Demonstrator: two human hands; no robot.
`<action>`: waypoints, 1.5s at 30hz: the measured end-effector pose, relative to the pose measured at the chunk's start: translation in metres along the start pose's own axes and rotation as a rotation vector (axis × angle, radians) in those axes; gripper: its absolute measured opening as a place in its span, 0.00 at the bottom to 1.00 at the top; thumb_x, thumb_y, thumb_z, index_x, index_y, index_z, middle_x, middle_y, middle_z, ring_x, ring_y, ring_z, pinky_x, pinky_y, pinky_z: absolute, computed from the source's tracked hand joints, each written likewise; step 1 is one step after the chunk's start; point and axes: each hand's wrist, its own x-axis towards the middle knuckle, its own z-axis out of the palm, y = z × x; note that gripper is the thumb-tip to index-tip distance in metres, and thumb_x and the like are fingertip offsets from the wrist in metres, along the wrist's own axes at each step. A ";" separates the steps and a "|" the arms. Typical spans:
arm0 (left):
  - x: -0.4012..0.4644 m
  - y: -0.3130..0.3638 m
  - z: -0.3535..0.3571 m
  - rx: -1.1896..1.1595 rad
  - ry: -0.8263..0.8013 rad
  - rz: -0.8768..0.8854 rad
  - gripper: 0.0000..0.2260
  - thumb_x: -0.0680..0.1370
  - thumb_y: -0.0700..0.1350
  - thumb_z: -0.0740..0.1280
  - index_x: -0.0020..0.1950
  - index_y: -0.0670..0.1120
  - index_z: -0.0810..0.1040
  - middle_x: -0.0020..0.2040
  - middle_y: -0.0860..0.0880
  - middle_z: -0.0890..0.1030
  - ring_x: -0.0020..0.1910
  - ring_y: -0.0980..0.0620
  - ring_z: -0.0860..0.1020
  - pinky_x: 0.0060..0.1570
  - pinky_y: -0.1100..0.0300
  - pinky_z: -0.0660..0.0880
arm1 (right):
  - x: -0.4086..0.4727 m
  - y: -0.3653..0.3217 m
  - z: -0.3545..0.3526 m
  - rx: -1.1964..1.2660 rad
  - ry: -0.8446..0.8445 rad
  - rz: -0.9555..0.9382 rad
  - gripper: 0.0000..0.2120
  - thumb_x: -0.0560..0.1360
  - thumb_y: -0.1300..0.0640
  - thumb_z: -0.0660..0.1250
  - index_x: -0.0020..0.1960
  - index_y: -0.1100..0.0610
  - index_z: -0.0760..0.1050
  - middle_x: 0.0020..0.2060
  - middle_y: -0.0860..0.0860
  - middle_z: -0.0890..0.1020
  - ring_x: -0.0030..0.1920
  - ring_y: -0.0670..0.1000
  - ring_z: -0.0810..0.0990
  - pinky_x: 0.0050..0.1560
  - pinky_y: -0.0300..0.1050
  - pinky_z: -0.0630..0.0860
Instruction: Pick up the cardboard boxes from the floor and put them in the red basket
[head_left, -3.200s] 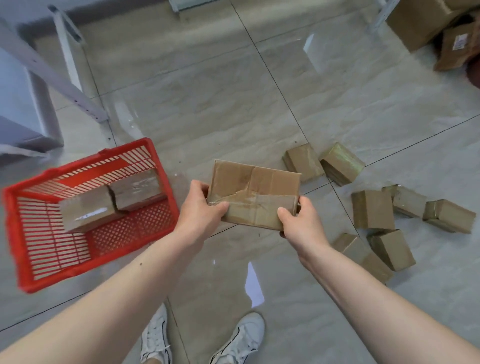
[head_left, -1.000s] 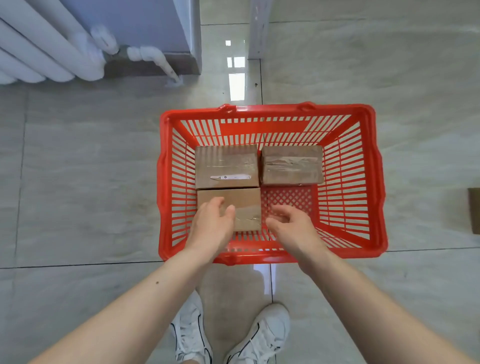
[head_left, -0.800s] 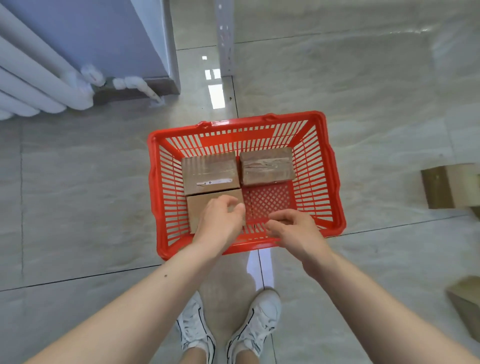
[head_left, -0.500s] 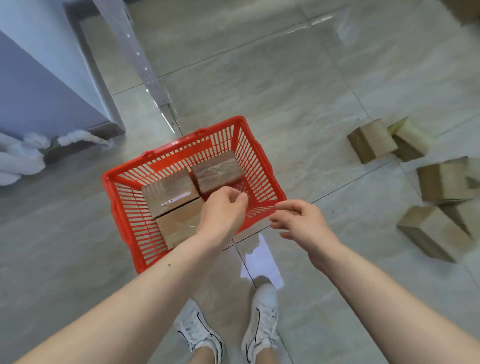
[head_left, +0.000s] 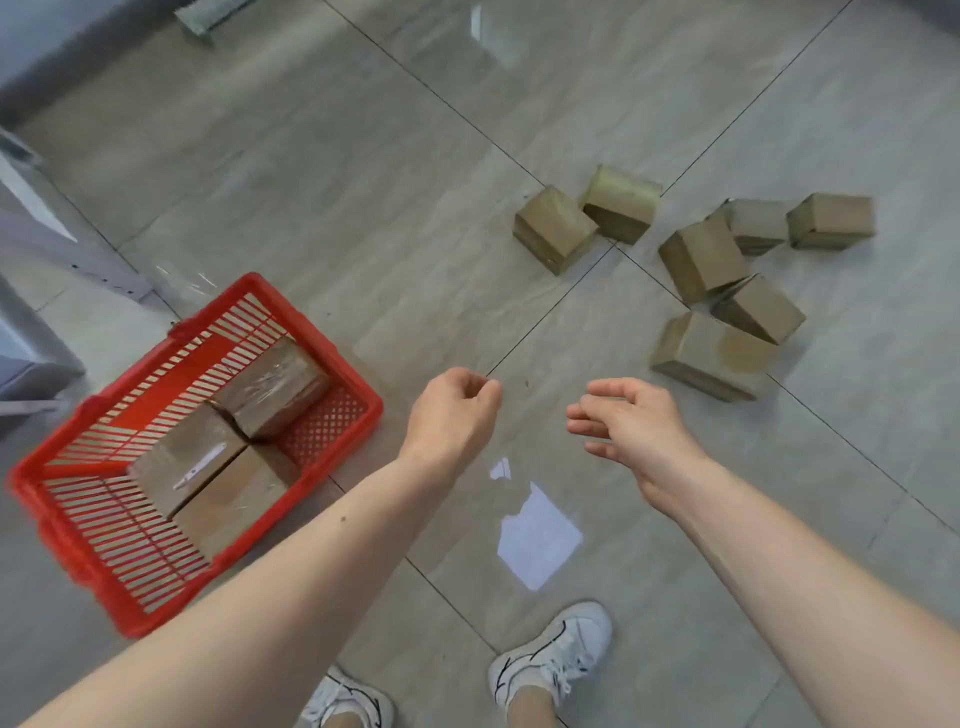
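Observation:
The red basket (head_left: 332, 358) stands on the floor at the lower left with three cardboard boxes (head_left: 228, 452) lying flat inside. Several more cardboard boxes (head_left: 714, 353) lie scattered on the tiles at the upper right; the nearest is just beyond my right hand. My left hand (head_left: 452, 415) hovers right of the basket, fingers loosely curled and holding nothing. My right hand (head_left: 628, 421) is open, palm turned inward, empty, a short way below and left of the nearest box.
Grey tiled floor with dark grout lines. A white metal frame leg (head_left: 67, 249) and grey furniture stand at the far left behind the basket. My white shoes (head_left: 550, 660) are at the bottom. Bright light patches lie between my arms.
The box I carried now lies in the basket. Both hands have left the basket and swung right, empty. The view has turned right, bringing the scattered boxes back in sight.

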 end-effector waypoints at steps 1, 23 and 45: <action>0.000 0.012 0.019 0.007 -0.016 0.003 0.10 0.78 0.49 0.62 0.49 0.46 0.81 0.38 0.54 0.78 0.43 0.48 0.76 0.49 0.53 0.75 | 0.006 0.000 -0.022 0.012 0.008 0.006 0.09 0.77 0.61 0.65 0.57 0.57 0.74 0.43 0.53 0.85 0.42 0.50 0.84 0.47 0.47 0.78; 0.080 0.195 0.285 0.159 -0.202 0.056 0.07 0.77 0.49 0.64 0.44 0.47 0.79 0.34 0.53 0.74 0.40 0.47 0.72 0.43 0.59 0.68 | 0.149 -0.002 -0.317 0.029 0.279 0.129 0.16 0.76 0.56 0.67 0.63 0.57 0.73 0.41 0.45 0.78 0.46 0.52 0.80 0.59 0.55 0.79; 0.255 0.092 0.476 0.360 -0.231 -0.056 0.30 0.80 0.50 0.64 0.79 0.46 0.56 0.78 0.45 0.62 0.75 0.44 0.63 0.69 0.54 0.62 | 0.405 0.118 -0.335 -0.173 0.045 0.304 0.30 0.77 0.50 0.66 0.73 0.59 0.60 0.71 0.53 0.70 0.69 0.55 0.71 0.67 0.49 0.67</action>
